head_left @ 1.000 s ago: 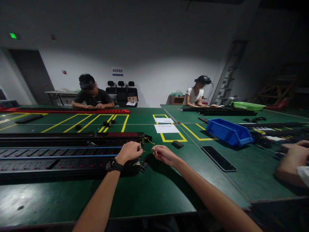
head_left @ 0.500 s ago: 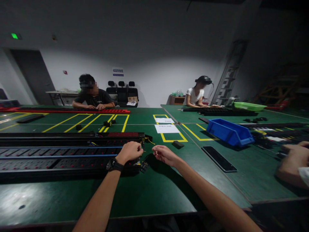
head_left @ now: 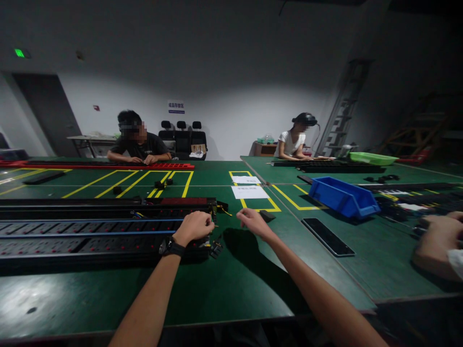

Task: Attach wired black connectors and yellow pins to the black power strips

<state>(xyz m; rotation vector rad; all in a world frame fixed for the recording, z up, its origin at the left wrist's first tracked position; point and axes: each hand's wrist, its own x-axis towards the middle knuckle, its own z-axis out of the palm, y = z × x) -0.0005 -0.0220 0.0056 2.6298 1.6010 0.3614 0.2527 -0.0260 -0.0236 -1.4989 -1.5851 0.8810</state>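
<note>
My left hand [head_left: 195, 228], with a black watch on its wrist, rests on the right end of a long black rail unit [head_left: 90, 245] with blue strips and red dots. Its fingers are curled down at the unit's end; what they grip is too small to make out. My right hand [head_left: 253, 221] hovers over the green table just right of that end, fingers bent together, and whether it holds anything is hidden. A small black connector [head_left: 216, 249] with wires lies below my left hand. Yellow-tipped wires [head_left: 224, 209] stick out above it.
A black block [head_left: 266, 216] lies behind my right hand. Farther right are a phone [head_left: 328, 237], a blue bin [head_left: 343, 198] and a co-worker's hand [head_left: 439, 238]. White papers [head_left: 250, 192] lie ahead. Two people sit across the table [head_left: 213, 168].
My right hand has moved right and slightly up, away from the rail unit's end, and its fingers have drawn closer together. My left hand has stayed in place.
</note>
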